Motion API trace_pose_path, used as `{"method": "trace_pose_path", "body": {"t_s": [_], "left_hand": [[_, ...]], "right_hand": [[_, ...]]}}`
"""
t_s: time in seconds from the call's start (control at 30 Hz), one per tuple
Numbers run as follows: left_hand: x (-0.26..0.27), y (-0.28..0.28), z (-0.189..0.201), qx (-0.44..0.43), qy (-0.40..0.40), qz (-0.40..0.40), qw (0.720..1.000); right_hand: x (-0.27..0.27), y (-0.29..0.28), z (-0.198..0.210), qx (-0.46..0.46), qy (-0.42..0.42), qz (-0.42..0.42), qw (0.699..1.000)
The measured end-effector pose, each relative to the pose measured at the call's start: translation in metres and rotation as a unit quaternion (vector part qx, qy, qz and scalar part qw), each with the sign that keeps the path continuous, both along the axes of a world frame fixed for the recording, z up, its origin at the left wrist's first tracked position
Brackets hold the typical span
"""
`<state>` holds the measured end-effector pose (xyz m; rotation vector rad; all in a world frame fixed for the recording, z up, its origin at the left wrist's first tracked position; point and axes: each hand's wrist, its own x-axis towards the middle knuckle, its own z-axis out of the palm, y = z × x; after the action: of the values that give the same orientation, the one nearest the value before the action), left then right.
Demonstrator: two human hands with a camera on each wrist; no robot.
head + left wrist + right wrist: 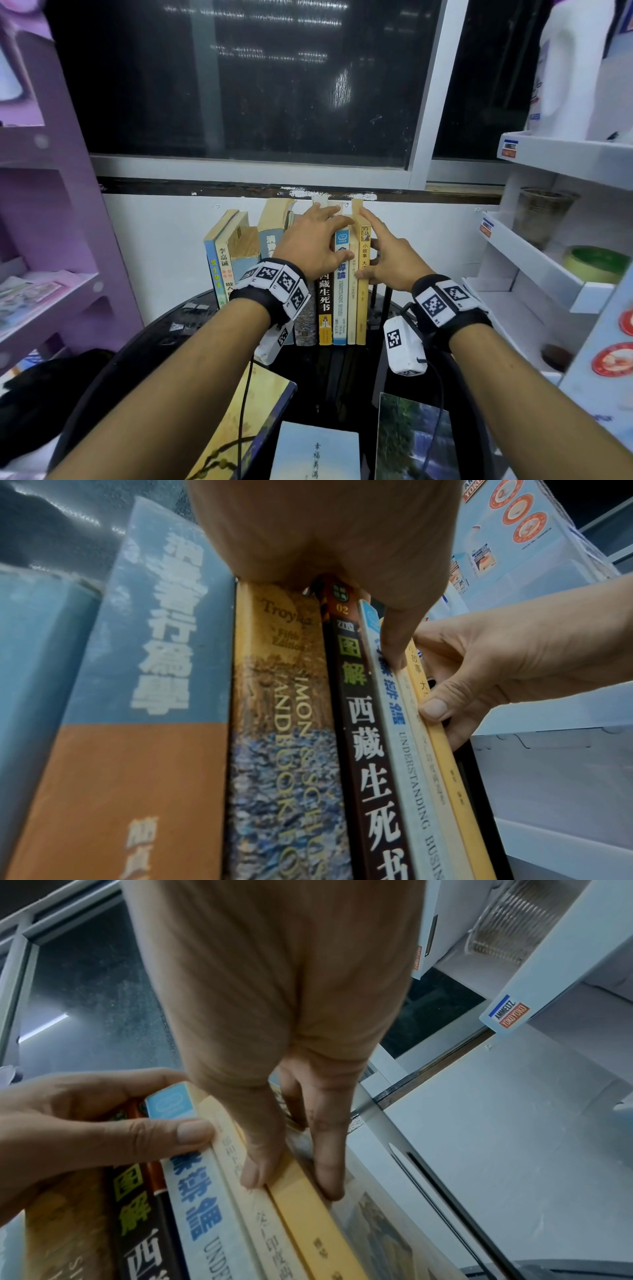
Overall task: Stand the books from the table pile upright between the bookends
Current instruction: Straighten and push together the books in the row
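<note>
The yellow book (363, 274), upright at the row's right end on the counter (342, 370), is pinched at its spine by your right hand (390, 263); seat it flush while your curled left hand (308, 246) grips the neighbouring books (337, 291).

Head view looks down from behind; both wrist views closely share the book spines (369, 750).

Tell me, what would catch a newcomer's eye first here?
Two hands meet on a row of upright books at the back of a dark round table: the left hand grips the tops of the middle spines, while the right hand pinches the yellow book at the row's right end. Nearer, more books lie flat.
</note>
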<state>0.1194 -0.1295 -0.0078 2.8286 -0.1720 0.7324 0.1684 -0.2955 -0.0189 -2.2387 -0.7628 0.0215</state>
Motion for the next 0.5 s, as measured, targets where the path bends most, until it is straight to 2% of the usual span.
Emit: {"method": "trace_pose_path", "body": {"t_s": [0.27, 0.5], "left_hand": [[0.0011, 0.0004, -0.0008, 0.002, -0.002, 0.003, 1.0], [-0.0072, -0.0021, -0.0017, -0.008, 0.007, -0.004, 1.0]], "right_hand": [[0.002, -0.0028, 0.0005, 0.006, 0.013, 0.011, 1.0], [-0.005, -0.0029, -0.0026, 0.02, 0.001, -0.016, 1.0]]}}
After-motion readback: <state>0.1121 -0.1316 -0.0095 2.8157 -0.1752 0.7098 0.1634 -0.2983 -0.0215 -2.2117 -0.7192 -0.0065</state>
